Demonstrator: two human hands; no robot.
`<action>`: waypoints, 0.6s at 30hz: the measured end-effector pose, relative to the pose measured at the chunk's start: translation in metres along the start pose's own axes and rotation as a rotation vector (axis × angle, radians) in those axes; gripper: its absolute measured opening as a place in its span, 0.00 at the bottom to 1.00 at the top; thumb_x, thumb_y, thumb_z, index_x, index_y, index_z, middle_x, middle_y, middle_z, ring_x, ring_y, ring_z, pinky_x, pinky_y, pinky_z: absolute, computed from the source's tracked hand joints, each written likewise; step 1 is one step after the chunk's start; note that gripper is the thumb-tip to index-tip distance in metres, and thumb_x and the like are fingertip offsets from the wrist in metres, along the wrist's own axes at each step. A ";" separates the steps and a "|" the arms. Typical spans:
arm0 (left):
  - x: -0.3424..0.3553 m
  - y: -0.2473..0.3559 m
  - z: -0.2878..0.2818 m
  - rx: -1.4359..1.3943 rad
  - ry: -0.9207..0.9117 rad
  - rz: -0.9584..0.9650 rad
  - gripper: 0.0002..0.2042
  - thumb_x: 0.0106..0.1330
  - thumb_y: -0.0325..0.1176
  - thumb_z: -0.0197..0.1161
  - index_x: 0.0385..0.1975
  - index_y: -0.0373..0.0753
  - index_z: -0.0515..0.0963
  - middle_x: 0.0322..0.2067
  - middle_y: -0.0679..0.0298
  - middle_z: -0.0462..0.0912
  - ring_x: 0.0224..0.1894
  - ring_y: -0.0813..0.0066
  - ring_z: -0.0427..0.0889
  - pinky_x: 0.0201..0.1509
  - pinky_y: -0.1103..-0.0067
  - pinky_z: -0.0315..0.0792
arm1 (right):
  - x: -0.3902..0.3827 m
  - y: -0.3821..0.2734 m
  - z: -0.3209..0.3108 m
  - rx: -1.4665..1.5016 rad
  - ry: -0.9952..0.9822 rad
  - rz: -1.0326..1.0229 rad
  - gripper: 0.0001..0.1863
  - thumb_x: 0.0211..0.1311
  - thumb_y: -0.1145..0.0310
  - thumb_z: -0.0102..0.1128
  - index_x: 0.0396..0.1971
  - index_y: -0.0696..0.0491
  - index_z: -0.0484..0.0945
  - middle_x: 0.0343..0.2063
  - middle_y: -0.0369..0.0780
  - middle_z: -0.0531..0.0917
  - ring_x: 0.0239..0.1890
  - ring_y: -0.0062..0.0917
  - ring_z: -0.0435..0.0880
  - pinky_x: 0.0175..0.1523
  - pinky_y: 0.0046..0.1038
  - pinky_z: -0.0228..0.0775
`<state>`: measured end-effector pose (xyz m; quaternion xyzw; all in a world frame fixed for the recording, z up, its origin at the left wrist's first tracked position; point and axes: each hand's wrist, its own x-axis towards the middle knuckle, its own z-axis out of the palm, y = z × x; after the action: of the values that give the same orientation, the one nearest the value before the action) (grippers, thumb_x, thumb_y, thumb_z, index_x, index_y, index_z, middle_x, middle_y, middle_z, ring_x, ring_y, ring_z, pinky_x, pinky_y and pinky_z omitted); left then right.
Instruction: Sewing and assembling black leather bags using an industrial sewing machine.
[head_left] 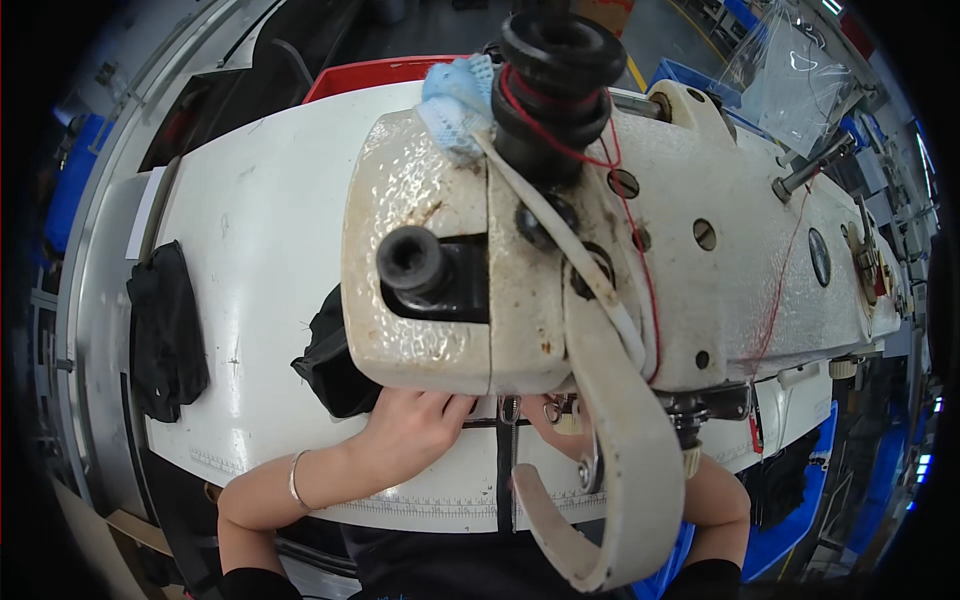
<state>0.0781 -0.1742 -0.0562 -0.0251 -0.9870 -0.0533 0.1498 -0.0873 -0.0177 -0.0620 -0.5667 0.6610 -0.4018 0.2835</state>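
My left hand (pixel 412 432) reaches under the front of a cream sewing machine (pixel 430 345), with its fingers bent and close together. A black fabric piece (pixel 335 365) lies bunched against that hand and runs under the machine head, where the fingertips are hidden. My right hand (pixel 556 430) is on the other side of the needle area. The machine's curved lever (pixel 640 470) covers much of it, and its fingers cannot be made out. Between the hands, a narrow black strip (pixel 506 470) hangs over the table's front edge.
Another black fabric piece (pixel 167 335) lies on the left of the white tabletop (pixel 250 230). Red thread (pixel 640 250) runs down the machine head, and a light-blue cloth (pixel 455 105) is tucked by its black knob. Blue bins (pixel 790 525) stand at the lower right.
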 end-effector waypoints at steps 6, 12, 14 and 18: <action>0.001 -0.017 -0.003 -0.347 -0.024 -0.259 0.14 0.44 0.23 0.63 0.35 0.35 0.79 0.32 0.52 0.80 0.35 0.55 0.80 0.40 0.67 0.74 | 0.004 -0.013 0.015 -0.365 0.086 -0.164 0.03 0.55 0.72 0.58 0.28 0.54 0.75 0.24 0.34 0.75 0.30 0.21 0.74 0.39 0.23 0.65; -0.017 -0.022 0.016 -0.357 0.042 -0.066 0.17 0.38 0.22 0.63 0.34 0.34 0.79 0.35 0.56 0.79 0.37 0.57 0.80 0.42 0.66 0.74 | -0.007 0.000 0.034 -0.620 0.061 -0.298 0.02 0.57 0.76 0.52 0.29 0.53 0.73 0.26 0.32 0.71 0.28 0.19 0.67 0.37 0.20 0.58; -0.017 -0.020 0.018 -0.356 0.038 -0.089 0.18 0.36 0.22 0.63 0.33 0.34 0.79 0.34 0.56 0.79 0.37 0.57 0.80 0.42 0.66 0.74 | -0.013 0.004 0.042 -0.386 0.018 -0.177 0.03 0.57 0.77 0.50 0.30 0.53 0.72 0.27 0.32 0.70 0.28 0.18 0.65 0.36 0.20 0.56; -0.018 -0.022 0.030 -0.136 0.059 0.069 0.19 0.32 0.21 0.63 0.31 0.33 0.79 0.31 0.56 0.79 0.35 0.58 0.80 0.40 0.66 0.74 | -0.012 0.011 0.045 -0.584 0.081 -0.281 0.04 0.58 0.76 0.50 0.32 0.52 0.72 0.26 0.30 0.68 0.28 0.16 0.63 0.36 0.19 0.54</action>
<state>0.0850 -0.1931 -0.0921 -0.0677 -0.9748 -0.1155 0.1786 -0.0533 -0.0150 -0.0957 -0.6933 0.6745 -0.2526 0.0245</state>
